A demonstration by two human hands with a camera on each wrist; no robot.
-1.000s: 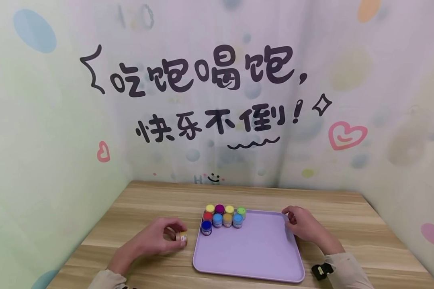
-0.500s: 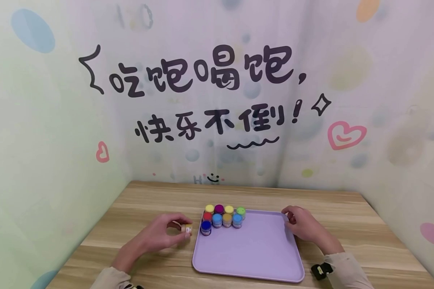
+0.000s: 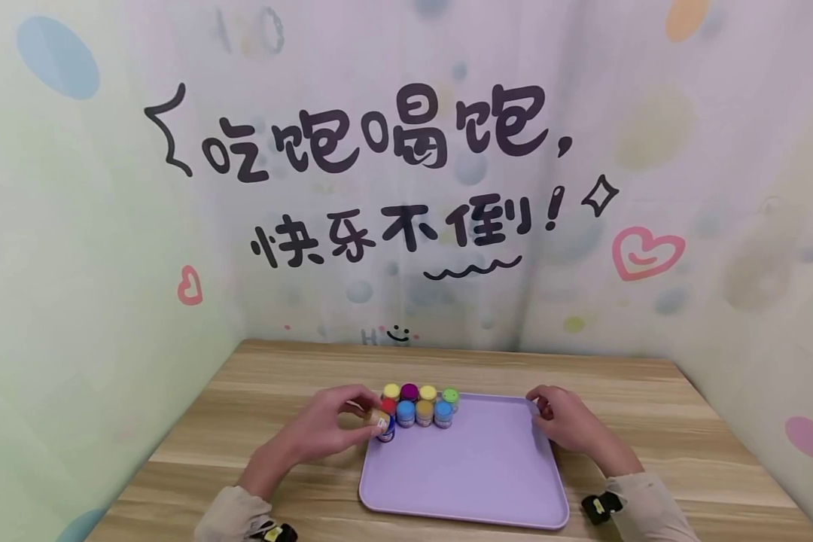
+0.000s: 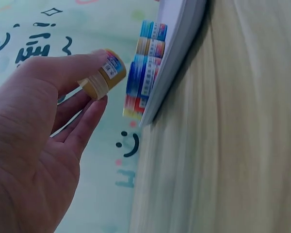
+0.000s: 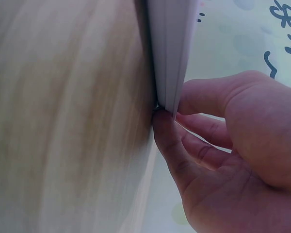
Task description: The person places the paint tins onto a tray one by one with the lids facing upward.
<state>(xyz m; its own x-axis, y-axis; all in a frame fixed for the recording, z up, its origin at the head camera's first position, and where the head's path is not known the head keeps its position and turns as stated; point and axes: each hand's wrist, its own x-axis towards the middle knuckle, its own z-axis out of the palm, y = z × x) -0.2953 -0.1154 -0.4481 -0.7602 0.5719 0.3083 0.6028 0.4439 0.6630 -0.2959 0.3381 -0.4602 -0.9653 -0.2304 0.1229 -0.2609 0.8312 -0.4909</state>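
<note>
Between its thumb and fingertips, my left hand (image 3: 321, 429) pinches a small paint jar (image 4: 107, 76) with ochre contents and a printed label. The jar is tilted and held over the left side of the lilac tray (image 3: 467, 474), overlapping the dark blue paint jar (image 3: 386, 435) in the head view. My right hand (image 3: 572, 427) grips the tray's far right corner; in the right wrist view the thumb lies on the rim and a finger (image 5: 167, 138) reaches under it. In the tray's far left part stand a red-lidded jar (image 3: 388, 406) and several others.
The back row holds a purple-lidded jar (image 3: 409, 391) between two yellow-lidded ones, then a green-lidded jar (image 3: 450, 396). An ochre-lidded jar (image 3: 424, 410) stands between two light blue ones. The wooden table (image 3: 298, 504) meets a printed curtain (image 3: 406, 301) behind.
My left hand has carried the ochre paint jar right and up, from beside the tray to over its left edge. The right hand has stayed at the tray's corner.
</note>
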